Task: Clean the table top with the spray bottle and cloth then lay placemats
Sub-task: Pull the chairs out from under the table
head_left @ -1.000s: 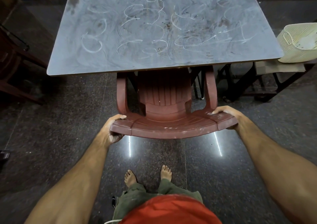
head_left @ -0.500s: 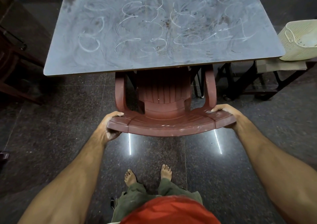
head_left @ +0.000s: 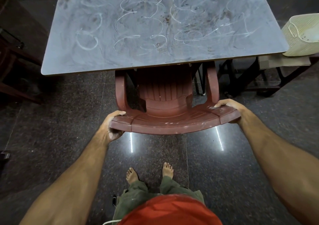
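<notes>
I see my left hand [head_left: 111,127] gripping the left end of the chair's [head_left: 172,121] top rail, thumb on top and fingers [head_left: 114,135] curled under the edge. My right hand [head_left: 231,108] holds the right end of the same rail, fingers wrapped over the top; how they lie beneath I cannot tell. The chair is brown plastic, its seat and armrests tucked partly under the near edge of the counter [head_left: 69,55]. The counter is a grey-blue slab, smeared across most of its top with pale looping streaks and a few dark brown spots near the middle. To the right of the counter, just past its near corner, a pale woven basket [head_left: 303,35] sits on a lower stand, with a folded greenish-grey cloth [head_left: 283,61] lying under it. Dark wooden furniture [head_left: 15,66] stands at the left edge. The floor [head_left: 51,130] is dark speckled stone, glossy, with two bright light streaks below the chair rail. My bare feet [head_left: 132,174] stand on it, well back from the chair.
</notes>
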`<state>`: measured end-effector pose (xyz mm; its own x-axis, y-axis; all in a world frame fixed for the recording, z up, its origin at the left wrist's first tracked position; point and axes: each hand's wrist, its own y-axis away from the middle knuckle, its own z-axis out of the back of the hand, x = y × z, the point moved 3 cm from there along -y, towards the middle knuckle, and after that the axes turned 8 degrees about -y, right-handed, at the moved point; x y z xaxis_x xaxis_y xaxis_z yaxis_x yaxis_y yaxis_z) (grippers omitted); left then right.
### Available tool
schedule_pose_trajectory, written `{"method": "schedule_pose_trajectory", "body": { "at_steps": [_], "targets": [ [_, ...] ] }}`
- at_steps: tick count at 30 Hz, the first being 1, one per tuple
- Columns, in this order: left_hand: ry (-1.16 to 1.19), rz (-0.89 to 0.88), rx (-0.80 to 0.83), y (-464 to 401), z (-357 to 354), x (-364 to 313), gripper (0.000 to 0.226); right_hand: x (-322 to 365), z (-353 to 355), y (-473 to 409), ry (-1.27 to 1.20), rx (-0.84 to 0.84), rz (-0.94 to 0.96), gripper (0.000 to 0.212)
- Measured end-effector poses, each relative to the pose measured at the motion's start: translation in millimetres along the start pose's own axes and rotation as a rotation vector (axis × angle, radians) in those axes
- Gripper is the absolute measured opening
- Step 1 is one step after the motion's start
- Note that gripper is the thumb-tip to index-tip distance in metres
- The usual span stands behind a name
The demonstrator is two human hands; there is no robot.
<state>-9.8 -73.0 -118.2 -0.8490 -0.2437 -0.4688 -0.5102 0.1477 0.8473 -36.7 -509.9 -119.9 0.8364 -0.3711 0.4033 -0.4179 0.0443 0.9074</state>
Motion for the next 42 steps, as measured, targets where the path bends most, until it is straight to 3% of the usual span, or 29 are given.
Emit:
{"method": "schedule_pose_trajectory", "body": {
  "at_steps": [9,14,16,19,20,22,25,29,32,35,42],
  "targets": [
    [-0.054,-0.002,-0.024,6,-1,-3,0.026,0,2,1,-0.004,-0.046,0.036,0.031],
    [-0.023,0.003,-0.052,13,-3,-5,0.020,-1,32,-36,0.115,-0.085,-0.013,0.098],
    [-0.033,0.009,-0.057,12,-5,-6,0.021,0,28,-29,0.153,-0.140,-0.017,0.083],
    [-0.093,0.014,-0.084,13,-3,-5,0.022,5,6,6,0.283,-0.243,0.066,0.032],
    [-0.156,0.011,-0.120,14,-1,-6,0.022,9,4,12,0.343,-0.299,0.123,0.025],
    [-0.384,-0.085,-0.270,17,5,-14,0.020,24,4,21,0.568,-0.488,0.301,0.025],
    [-0.876,-0.422,-0.531,26,9,-37,0.024,41,-13,38,0.856,-0.630,0.537,0.037],
    [-1.124,-0.619,-0.582,46,10,-48,0.058,45,-71,48,1.028,-0.558,0.742,0.045],
    [-1.320,-0.775,-0.565,60,8,-52,0.063,39,-126,51,1.178,-0.457,0.879,0.055],
    [-1.461,-0.897,-0.651,74,18,-67,0.068,33,-184,57,1.272,-0.374,1.054,0.061],
    [-1.564,-0.979,-0.818,111,81,-124,0.075,24,-334,78,1.349,-0.209,1.270,0.079]
  ]
}}
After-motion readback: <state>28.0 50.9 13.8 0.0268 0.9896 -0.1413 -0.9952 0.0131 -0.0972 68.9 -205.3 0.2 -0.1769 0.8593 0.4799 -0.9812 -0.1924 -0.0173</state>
